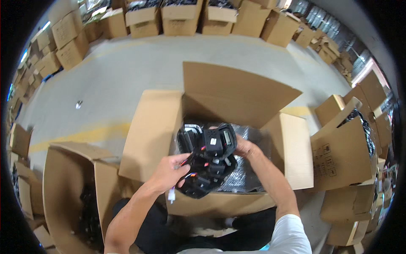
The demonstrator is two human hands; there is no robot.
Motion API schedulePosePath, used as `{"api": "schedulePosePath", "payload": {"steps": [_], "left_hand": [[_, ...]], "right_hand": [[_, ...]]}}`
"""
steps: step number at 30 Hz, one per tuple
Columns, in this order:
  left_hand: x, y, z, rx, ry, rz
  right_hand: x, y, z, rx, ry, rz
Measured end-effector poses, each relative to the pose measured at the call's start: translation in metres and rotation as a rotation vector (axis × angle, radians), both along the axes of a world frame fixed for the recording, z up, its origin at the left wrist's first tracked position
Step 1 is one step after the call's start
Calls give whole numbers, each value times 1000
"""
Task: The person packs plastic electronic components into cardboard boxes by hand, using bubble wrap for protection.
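Over an open cardboard box [237, 97], a cluster of black plastic housings is held up between my hands. My right hand [244, 146] grips a black housing [213, 142] with a small grey window from its right side; some of those fingers are hidden behind it. My left hand [171, 171] is closed on the dark wires at the cluster's left side. A white connector [171, 195] dangles below that hand on a pale lead. Lower in the cluster, another black housing [198, 185] hangs at a tilt. Clear bubble wrap [243, 178] lines the box beneath.
At the lower left stands an open carton [69, 186] with dark parts inside. Another open carton [338, 156] on the right holds black wrapped items. Filled cartons [179, 19] line the far side. A small scrap [79, 104] lies on the grey floor [122, 76].
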State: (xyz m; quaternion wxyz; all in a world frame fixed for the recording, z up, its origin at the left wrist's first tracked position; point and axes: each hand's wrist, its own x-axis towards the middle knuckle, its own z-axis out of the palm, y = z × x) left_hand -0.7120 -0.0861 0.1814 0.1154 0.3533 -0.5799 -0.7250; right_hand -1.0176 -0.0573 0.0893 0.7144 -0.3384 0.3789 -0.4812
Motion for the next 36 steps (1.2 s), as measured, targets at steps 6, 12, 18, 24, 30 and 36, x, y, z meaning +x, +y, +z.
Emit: {"api": "schedulePosePath", "payload": {"steps": [6, 12, 18, 24, 30, 36], "left_hand": [[-4, 6, -12, 69, 96, 78], [-16, -5, -22, 65, 32, 69], [-17, -4, -22, 33, -130, 88], [-18, 7, 12, -189, -107, -28], [-17, 5, -25, -525, -269, -113], [-14, 14, -28, -639, -308, -58]], "right_hand": [[-4, 16, 49, -306, 419, 88], [-1, 23, 91, -547, 508, -2], [21, 35, 109, -551, 529, -77], [13, 23, 95, -407, 185, -440], [-38, -16, 80, -201, -159, -619], [-61, -37, -102, 253, 75, -580]]}}
